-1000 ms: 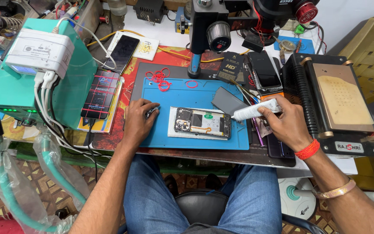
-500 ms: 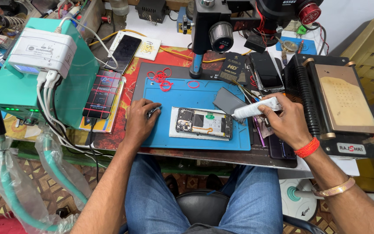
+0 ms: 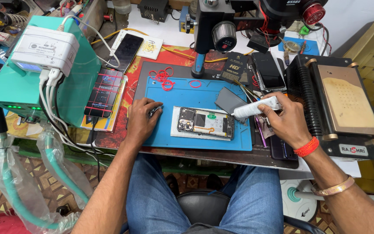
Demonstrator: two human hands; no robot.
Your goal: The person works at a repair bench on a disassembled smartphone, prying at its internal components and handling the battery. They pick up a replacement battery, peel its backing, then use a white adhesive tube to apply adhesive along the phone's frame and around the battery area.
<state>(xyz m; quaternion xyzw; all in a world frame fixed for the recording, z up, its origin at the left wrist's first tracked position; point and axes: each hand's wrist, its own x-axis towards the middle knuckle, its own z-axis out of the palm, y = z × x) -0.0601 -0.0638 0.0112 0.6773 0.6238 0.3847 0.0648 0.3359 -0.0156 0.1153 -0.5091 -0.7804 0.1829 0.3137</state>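
Right hand (image 3: 287,123) gripping white tube (image 3: 255,108), opened phone (image 3: 205,122), blue mat (image 3: 182,93)

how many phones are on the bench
4: an opened phone on the blue mat, a dark phone top left, one by the microscope base, one under the right wrist. More may be hidden.
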